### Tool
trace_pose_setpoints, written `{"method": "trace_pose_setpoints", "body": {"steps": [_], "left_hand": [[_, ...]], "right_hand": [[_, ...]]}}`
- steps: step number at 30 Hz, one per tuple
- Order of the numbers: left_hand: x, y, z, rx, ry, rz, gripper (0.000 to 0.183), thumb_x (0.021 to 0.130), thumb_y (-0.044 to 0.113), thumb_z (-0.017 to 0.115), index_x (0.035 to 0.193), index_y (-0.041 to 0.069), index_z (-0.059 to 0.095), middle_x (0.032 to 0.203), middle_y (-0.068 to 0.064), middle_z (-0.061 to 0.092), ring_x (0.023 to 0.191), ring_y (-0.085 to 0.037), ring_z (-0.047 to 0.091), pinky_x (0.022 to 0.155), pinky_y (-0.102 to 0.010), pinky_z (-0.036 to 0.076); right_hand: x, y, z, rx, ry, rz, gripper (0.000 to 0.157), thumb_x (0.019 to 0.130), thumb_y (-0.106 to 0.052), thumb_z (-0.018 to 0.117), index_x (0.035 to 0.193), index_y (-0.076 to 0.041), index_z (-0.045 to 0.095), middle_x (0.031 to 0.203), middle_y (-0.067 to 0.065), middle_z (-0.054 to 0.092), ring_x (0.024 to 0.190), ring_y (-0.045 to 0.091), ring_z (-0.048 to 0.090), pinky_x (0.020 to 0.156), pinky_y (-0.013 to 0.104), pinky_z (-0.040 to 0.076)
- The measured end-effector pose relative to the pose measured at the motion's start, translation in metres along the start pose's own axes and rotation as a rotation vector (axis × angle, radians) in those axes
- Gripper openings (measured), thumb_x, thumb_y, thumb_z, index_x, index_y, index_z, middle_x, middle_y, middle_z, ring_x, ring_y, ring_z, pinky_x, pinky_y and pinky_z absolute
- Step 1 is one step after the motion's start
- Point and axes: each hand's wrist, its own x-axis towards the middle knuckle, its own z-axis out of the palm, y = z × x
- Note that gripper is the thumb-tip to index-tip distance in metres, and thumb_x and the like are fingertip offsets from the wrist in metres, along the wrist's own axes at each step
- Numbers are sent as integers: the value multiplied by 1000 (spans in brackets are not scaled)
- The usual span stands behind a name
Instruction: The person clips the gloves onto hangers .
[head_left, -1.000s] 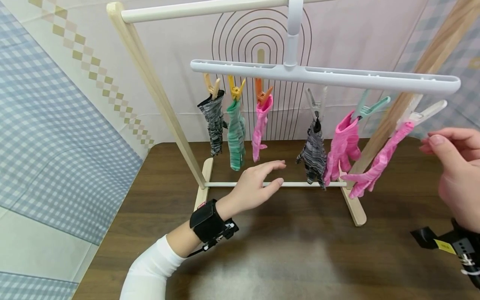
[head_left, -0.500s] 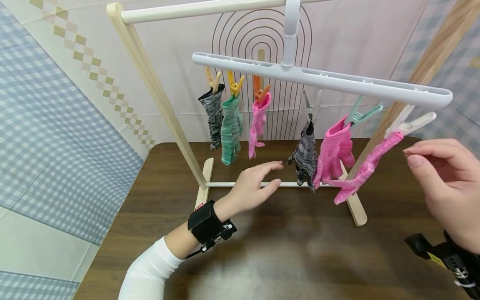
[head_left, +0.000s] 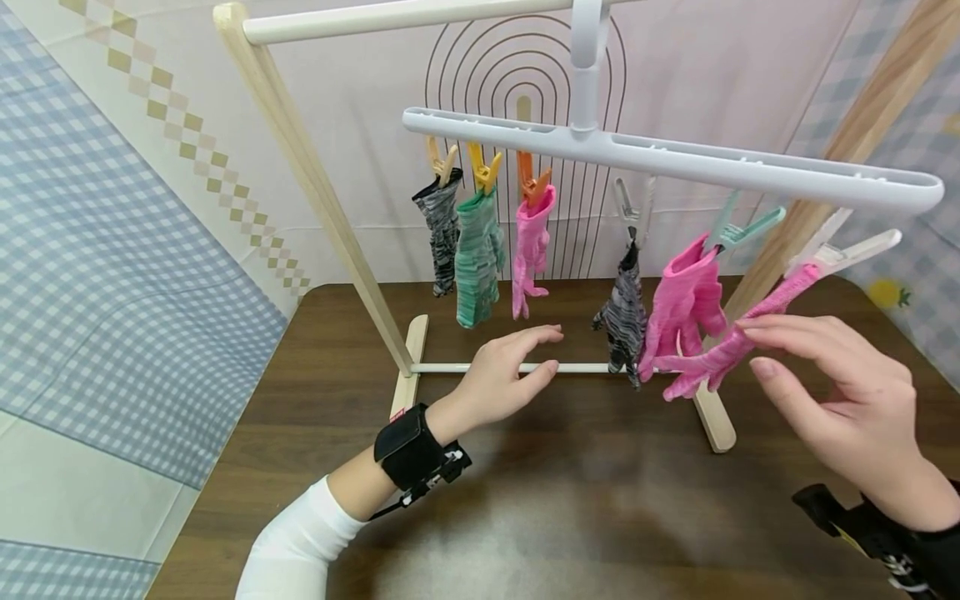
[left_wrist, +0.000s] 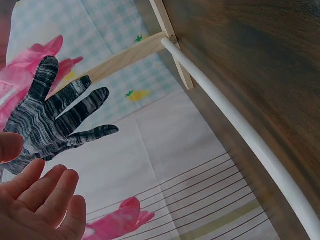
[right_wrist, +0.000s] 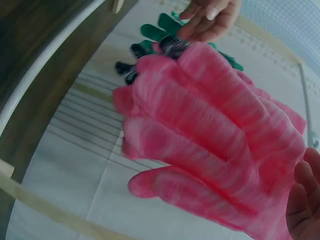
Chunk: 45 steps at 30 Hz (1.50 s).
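Note:
Gloves hang by clothespins from a pale grey hanger. On its left side are a black-grey glove, a green glove and a small-looking pink glove. On the right side hang a black-grey glove, a pink glove and an outermost pink glove on a white clothespin. My right hand is at that outermost glove, thumb and fingers apart; whether the index fingertip touches it I cannot tell. My left hand hovers between the two groups, fingers loose, holding nothing.
A wooden stand with a white top bar, wooden left post and low white crossbar surrounds the gloves. It stands on a dark brown table. Patterned cloth covers the sides and back.
My right hand has moved left and down to the outermost pink glove. The hanger with its gloves has swung and tilted slightly. My left hand has stayed nearly still.

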Motion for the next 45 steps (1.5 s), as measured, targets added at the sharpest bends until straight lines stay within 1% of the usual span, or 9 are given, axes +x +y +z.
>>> {"method": "trace_pose_setpoints", "body": {"steps": [3,8,12,15,18,22,29,35,45], "left_hand": [[-1,-1,0,4,0,4,31,89,21,51,117,8,54,125,-5,56,114,-10,48,93,-34,43],[-4,-2,0,8,0,2,32,88,21,52,117,8,54,124,-6,56,114,-11,48,93,-34,43],[-5,-4,0,11,0,-5,32,88,21,52,117,8,54,125,-6,56,114,-12,48,93,-35,42],[-7,-5,0,11,-1,-13,32,88,21,52,117,8,54,125,-5,55,114,-11,48,93,-35,43],[-8,-6,0,3,-4,-18,32,88,21,51,117,8,54,125,-5,55,114,-11,48,92,-35,43],[-9,-7,0,-16,-6,-18,32,89,20,52,118,7,53,125,-7,55,115,-12,48,92,-36,44],[-11,-8,0,-32,-15,-28,32,90,19,51,119,6,53,127,-7,54,115,-13,47,92,-35,44],[-12,-7,0,-47,-20,-38,33,90,19,51,120,5,53,127,-7,54,113,-13,49,91,-36,44],[-13,-7,0,-61,-32,-57,33,90,19,51,120,7,52,128,-5,53,115,-11,47,92,-35,44]], "right_hand": [[-1,-3,3,-130,-26,-15,23,83,-13,63,86,10,64,91,15,66,90,8,55,81,14,38],[-4,2,2,-236,-63,-24,32,86,-24,60,88,8,64,94,20,64,93,7,54,85,15,37],[-6,11,0,-271,-84,-20,36,86,-28,60,93,7,64,98,23,63,97,10,54,89,16,37],[-9,20,-2,-278,-99,-3,36,86,-27,61,96,7,64,104,24,61,101,14,54,86,13,37],[-12,29,-6,-292,-135,34,39,87,-29,59,101,7,63,111,25,58,101,11,53,81,11,35],[-16,38,-11,-326,-187,85,41,88,-30,57,107,6,60,121,23,54,92,0,46,77,11,31],[-19,51,-15,-357,-217,143,31,83,-11,61,110,4,60,127,19,50,91,-3,44,76,11,30],[-23,58,-17,-371,-220,177,34,78,-2,63,111,2,60,130,15,50,87,-3,43,76,11,30],[-26,62,-17,-367,-223,206,40,73,4,64,113,0,60,130,13,50,88,-4,45,76,10,31]]}}
